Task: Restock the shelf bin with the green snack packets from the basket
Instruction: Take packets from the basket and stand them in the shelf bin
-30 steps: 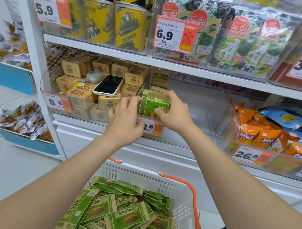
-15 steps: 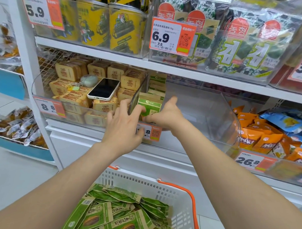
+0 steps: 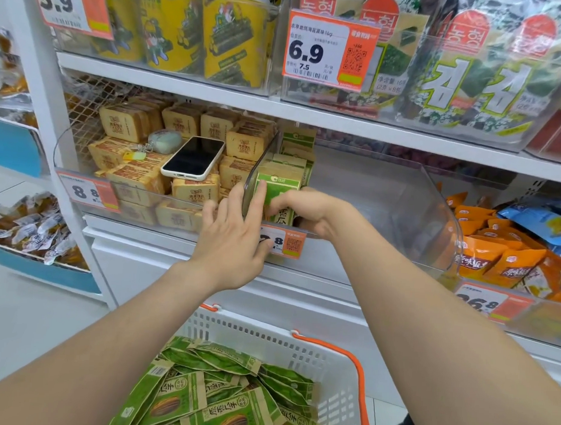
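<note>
your left hand (image 3: 233,239) is reaching to the front left corner of the clear shelf bin (image 3: 400,200). its fingers (image 3: 257,200) are lying straight and slightly spread, pressing against the front green packet (image 3: 283,185) at the bin's left wall, and gripping nothing. your right hand (image 3: 308,210) is coming in over the bin's front lip from the right, its fingers curling onto the lower part of that same packet and gripping it. the packet is standing upright at the head of a short row of matching packets (image 3: 299,138) running back along the left wall. an orange price tag (image 3: 286,242) is sitting on the front lip, touching your left thumb. below, between your forearms, the white basket (image 3: 338,351) is holding a loose pile of green snack packets (image 3: 228,398). in the neighbouring bin to the left, a phone (image 3: 193,158) is lying face up on tan packets (image 3: 123,124).
</note>
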